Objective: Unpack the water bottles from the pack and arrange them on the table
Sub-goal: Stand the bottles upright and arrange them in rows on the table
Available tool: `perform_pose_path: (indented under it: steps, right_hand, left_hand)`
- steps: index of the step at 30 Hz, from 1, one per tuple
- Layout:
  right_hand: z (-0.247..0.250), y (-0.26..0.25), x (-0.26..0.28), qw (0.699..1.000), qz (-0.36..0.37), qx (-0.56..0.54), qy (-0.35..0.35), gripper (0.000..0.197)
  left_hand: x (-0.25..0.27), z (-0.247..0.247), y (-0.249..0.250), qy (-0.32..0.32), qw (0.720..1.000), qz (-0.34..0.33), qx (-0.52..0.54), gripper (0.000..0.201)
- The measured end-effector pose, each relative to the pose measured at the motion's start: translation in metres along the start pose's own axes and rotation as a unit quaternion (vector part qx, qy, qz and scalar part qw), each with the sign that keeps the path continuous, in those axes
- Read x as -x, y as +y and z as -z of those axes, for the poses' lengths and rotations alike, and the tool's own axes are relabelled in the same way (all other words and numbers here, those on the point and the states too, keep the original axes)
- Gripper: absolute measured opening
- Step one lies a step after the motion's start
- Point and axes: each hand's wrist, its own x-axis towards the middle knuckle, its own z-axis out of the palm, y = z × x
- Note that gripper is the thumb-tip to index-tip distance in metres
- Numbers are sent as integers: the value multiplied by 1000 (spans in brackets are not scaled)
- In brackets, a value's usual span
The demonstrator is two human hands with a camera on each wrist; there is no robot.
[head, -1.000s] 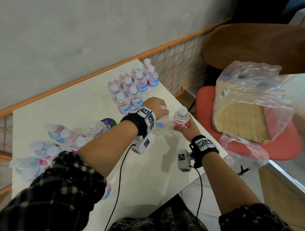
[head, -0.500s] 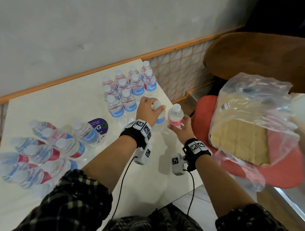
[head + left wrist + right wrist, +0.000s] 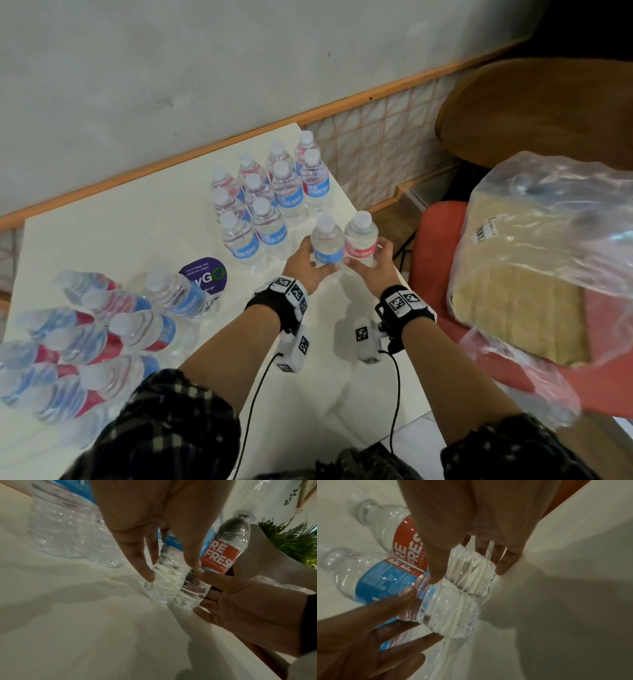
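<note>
My left hand (image 3: 317,265) grips a blue-labelled water bottle (image 3: 327,245) low on its body. My right hand (image 3: 364,265) grips a red-labelled bottle (image 3: 359,245) the same way. Both bottles are upright, side by side and touching, near the right edge of the white table (image 3: 137,233). In the left wrist view my fingers (image 3: 147,574) pinch the ribbed base of my bottle (image 3: 164,582), close to the tabletop. In the right wrist view my fingers (image 3: 505,566) wrap the other bottle's base (image 3: 471,572). Several bottles (image 3: 267,198) stand grouped just beyond. The torn pack (image 3: 85,339) lies at the left.
A purple round sticker (image 3: 205,275) lies on the table between the pack and the standing group. Right of the table stands a red chair (image 3: 431,260) holding a bulky clear plastic bag (image 3: 548,246). A tiled wall with an orange rail (image 3: 376,92) runs behind the table.
Both hands have carried their bottles away from me toward the standing group. My left hand, earlier over the cap, now holds the bottle low on its body.
</note>
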Motion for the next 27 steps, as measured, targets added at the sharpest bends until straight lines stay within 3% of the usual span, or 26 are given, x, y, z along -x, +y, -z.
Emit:
perform_pose_path:
  steps: [6,10,19,24,27]
  right_hand:
    - [-5,-7,-22,995,-17,91,-23,74]
    - [-21,-14,-31,995,-12,92,-35,92]
    - [-21,-27,-48,987,-24,151,-56,72]
    - [-20,-25,-44,997,0,44,-57,60]
    - [-23,-24,-46,997,-14,57,-59,62]
  left_hand:
    - [-17,-4,-5,76,997,26,7,69]
    - [-22,-3,-9,70,997,36,18,75]
    - [-36,1,-15,93,993,75,-8,62]
    - [-40,-8,-12,110,990,91,-12,67]
    - [-40,-10,-15,105,989,106,-13,73]
